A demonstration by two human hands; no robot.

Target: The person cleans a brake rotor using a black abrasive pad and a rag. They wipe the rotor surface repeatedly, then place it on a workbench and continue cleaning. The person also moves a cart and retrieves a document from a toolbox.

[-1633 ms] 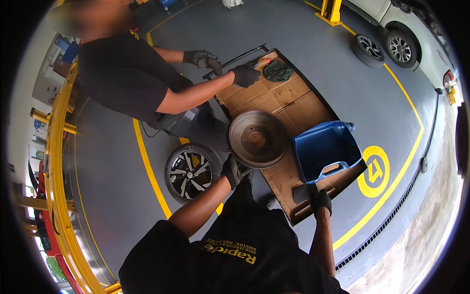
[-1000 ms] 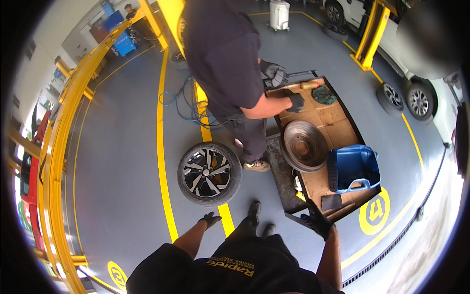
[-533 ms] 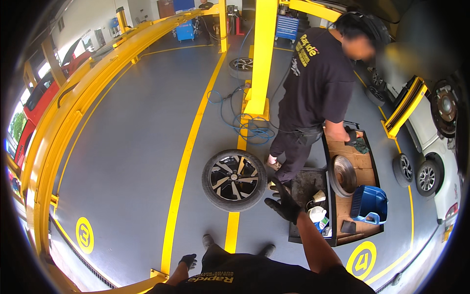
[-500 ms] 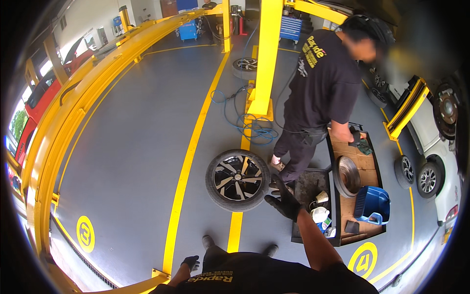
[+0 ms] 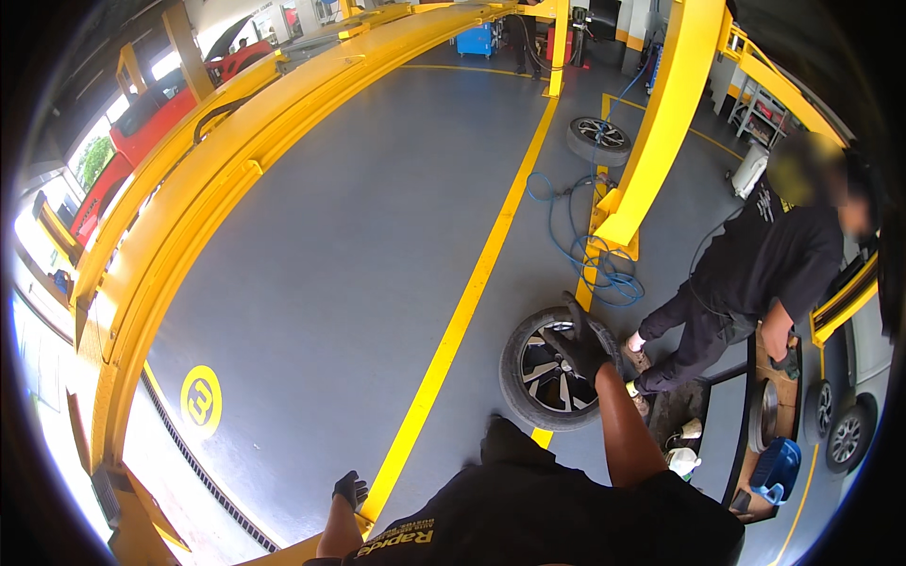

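Note:
In black gloves, both of my hands are free of any object. My right hand point(image 5: 585, 351) is stretched forward with its fingers apart, and in the picture it covers part of a car wheel point(image 5: 515, 379) lying on the floor; whether it touches the wheel I cannot tell, though it seems to hang above it. The wheel has a dark tyre and a black and silver alloy rim. Low at my left side hangs my left hand point(image 5: 350, 489), its fingers loosely bent and slightly apart, close to a yellow lift part in the picture.
A co-worker point(image 5: 755, 255) in dark clothes bends over a black-framed cart point(image 5: 752, 415) at the right, holding a brake disc point(image 5: 763, 415) and a blue container point(image 5: 778, 470). A yellow lift post point(image 5: 661, 132), coiled blue hose point(image 5: 604, 274) and second wheel point(image 5: 598, 140) are beyond.
My view has swung left, so the wheel, post and cart sit further right in the picture. My right hand now overlaps the wheel instead of lying beside it. The co-worker is still bent at the cart.

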